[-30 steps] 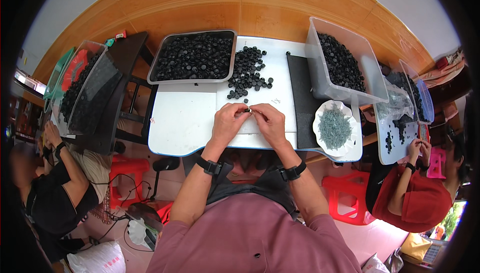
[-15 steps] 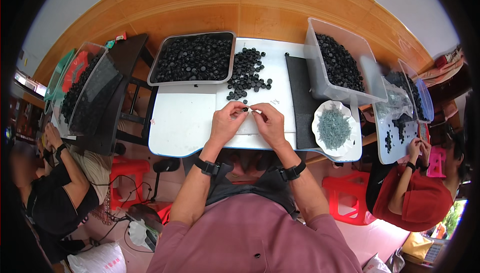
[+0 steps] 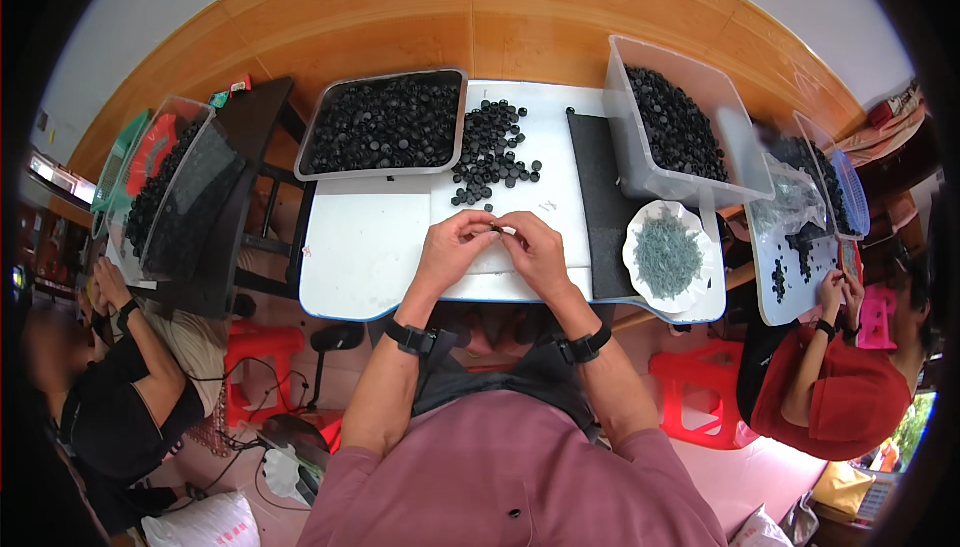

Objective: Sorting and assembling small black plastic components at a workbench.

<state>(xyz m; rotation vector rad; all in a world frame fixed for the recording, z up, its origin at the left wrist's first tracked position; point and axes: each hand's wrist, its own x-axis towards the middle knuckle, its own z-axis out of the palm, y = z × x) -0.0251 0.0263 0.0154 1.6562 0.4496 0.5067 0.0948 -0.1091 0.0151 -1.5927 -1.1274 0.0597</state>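
Over the near middle of the white table (image 3: 365,247), both my hands meet fingertip to fingertip. My left hand (image 3: 450,247) pinches a small round black cap (image 3: 496,229), mostly covered by the fingers. Against that cap press the closed fingertips of my right hand (image 3: 535,250); whether they hold a small piece of their own is hidden. Just beyond my hands lies a loose pile of black caps (image 3: 487,152). To the right, a white scalloped dish (image 3: 640,282) holds a heap of thin grey-green pieces (image 3: 668,255).
A grey tray (image 3: 465,97) full of black caps stands at the back left. A clear plastic bin (image 3: 640,162) of caps is at the back right, beside a black mat (image 3: 600,212). Co-workers sit left (image 3: 130,387) and right (image 3: 840,397), near red stools (image 3: 695,397).
My fingertips have closed together around the black cap, covering more of it. My right hand has shifted slightly left and down; the view has moved a little.
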